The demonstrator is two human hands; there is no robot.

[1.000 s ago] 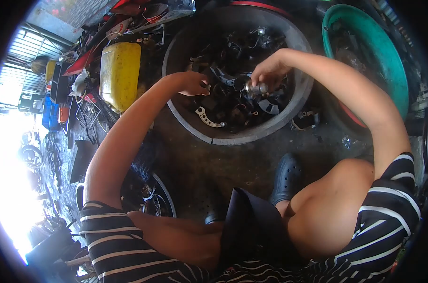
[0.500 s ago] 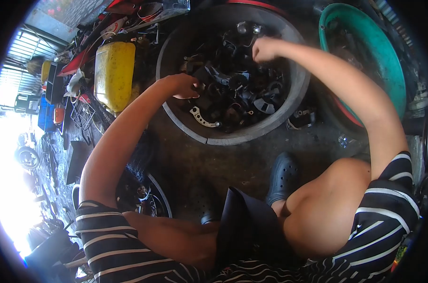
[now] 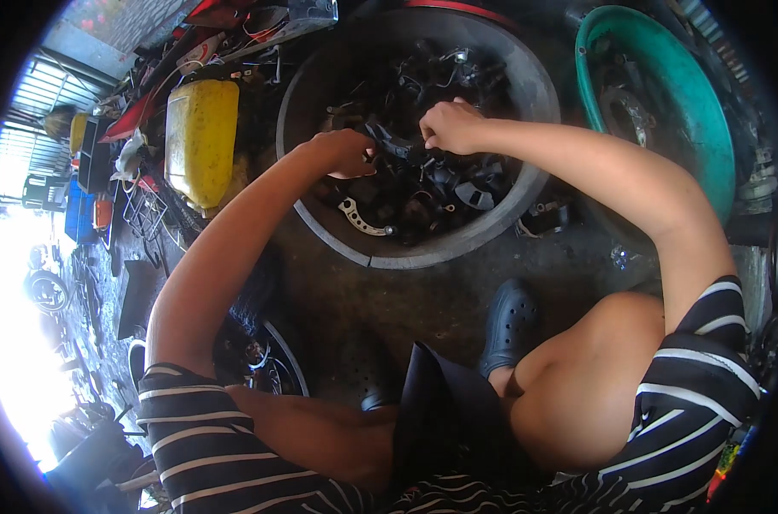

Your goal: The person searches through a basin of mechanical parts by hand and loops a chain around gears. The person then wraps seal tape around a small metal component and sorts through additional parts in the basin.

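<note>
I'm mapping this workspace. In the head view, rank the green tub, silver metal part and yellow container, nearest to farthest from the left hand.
From the left hand:
1. Silver metal part, below it in view, inside the gray tub.
2. Yellow container, off to the left.
3. Green tub, far right, beyond the right hand.

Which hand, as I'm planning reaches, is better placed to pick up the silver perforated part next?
Probably the left hand: it is nearer the silver perforated part, while the right hand is farther across the basin. Whether either holds anything is unclear.
</note>
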